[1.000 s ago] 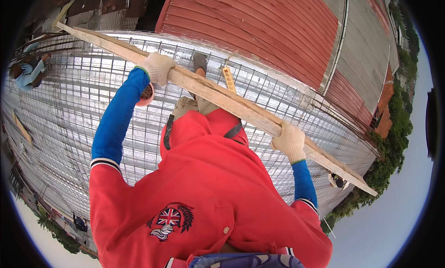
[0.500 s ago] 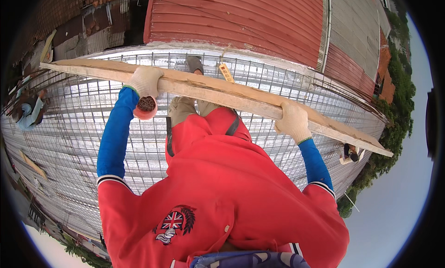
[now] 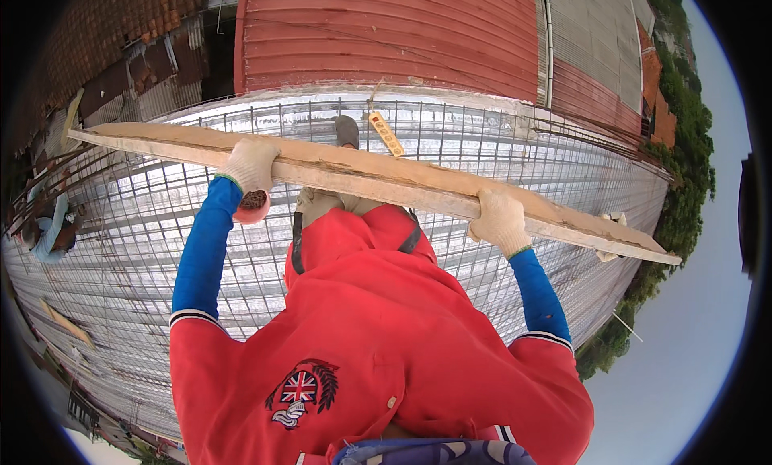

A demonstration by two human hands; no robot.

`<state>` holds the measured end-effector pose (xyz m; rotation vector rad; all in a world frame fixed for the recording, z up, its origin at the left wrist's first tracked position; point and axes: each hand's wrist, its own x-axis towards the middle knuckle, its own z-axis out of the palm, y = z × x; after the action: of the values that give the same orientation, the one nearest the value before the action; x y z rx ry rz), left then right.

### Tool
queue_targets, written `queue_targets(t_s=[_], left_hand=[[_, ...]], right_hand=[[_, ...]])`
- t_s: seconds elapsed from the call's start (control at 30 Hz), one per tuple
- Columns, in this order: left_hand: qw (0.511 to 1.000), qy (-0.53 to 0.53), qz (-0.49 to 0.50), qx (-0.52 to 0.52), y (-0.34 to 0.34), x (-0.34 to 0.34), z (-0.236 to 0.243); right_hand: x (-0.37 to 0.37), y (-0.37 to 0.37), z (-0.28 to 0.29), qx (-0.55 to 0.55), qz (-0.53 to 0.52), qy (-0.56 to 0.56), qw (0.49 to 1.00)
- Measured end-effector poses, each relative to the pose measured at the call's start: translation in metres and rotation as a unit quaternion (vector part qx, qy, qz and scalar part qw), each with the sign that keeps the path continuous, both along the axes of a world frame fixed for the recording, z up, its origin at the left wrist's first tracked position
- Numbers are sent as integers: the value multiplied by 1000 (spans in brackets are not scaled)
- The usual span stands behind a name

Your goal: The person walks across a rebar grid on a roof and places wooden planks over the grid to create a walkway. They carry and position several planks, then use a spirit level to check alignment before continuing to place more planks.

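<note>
A long, rough wooden beam [image 3: 378, 172] stretches crosswise in front of my body, its right end lower in the picture. My left hand [image 3: 251, 164], in a cream knitted glove, is closed round it left of centre. My right hand [image 3: 500, 221], gloved the same way, grips it right of centre. Just below my left hand is a red cup-like container [image 3: 254, 210] with dark brown contents too small to make out; what bears it is hidden. One grey shoe [image 3: 346, 131] shows beyond the beam.
Underfoot, a steel rebar mesh [image 3: 322, 304] lies over ribbed metal decking. A yellow power strip [image 3: 386, 135] lies beyond the beam's middle. Another person [image 3: 50, 228] crouches at far left, near loose bars. A wood piece [image 3: 67, 324] lies lower left. Red corrugated roofing [image 3: 386, 39] borders the far edge.
The beam stays in both hands, with my right hand slightly further left in view. The power strip and far roof have shifted left. A pale object has come into view above the beam's right end.
</note>
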<state>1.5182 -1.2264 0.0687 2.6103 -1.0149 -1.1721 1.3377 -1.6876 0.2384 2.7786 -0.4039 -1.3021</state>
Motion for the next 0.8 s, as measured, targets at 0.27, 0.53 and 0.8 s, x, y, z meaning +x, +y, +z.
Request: queue_targets(t_s=[0.27, 0.53, 0.8], left_hand=[[998, 46, -35, 32, -49, -8, -11], [995, 54, -74, 46, -113, -27, -10], [995, 23, -81, 54, -169, -40, -15]], right_hand=[[-27, -42, -15, 12, -31, 33, 999], [-64, -104, -34, 35, -67, 44, 996], [-91, -159, -48, 81, -65, 21, 994]])
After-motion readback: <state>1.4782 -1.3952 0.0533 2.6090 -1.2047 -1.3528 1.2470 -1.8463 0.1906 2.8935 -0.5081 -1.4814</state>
